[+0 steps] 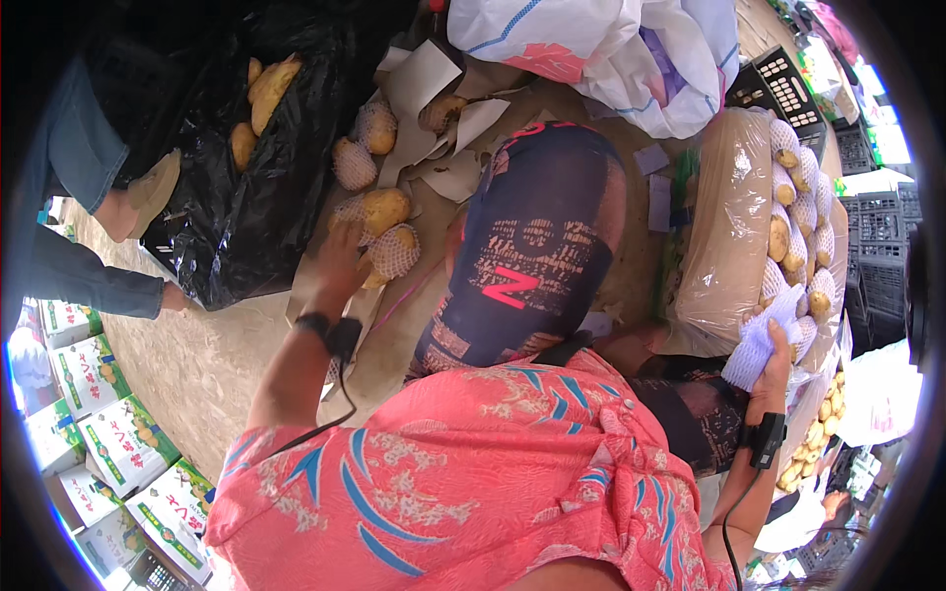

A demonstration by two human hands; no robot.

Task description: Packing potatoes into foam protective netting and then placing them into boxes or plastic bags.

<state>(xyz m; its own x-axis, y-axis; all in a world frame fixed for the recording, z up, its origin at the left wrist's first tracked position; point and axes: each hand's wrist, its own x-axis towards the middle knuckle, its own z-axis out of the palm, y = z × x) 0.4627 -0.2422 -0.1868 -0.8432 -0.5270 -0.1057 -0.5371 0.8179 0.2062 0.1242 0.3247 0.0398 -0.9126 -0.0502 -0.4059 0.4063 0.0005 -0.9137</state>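
My left hand (341,258) reaches down to a group of potatoes on the floor, fingers at a large potato (386,209) partly in white foam netting. Beside its thumb lies another netted potato (394,251). Whether the fingers grip anything is hidden. On the other side, my right hand (772,366) holds pale purple foam net sleeves (761,340), which look flattened. Just beyond them, an open carton lined with clear plastic (720,229) holds rows of potatoes in white foam nets (802,210).
A crate lined with black plastic (244,244) holds loose potatoes (273,92). Torn paper (421,81) and netted potatoes (355,162) lie beside it. A white woven sack (547,29) stands ahead. Another person's foot (140,203) is at left, near printed cartons (122,443).
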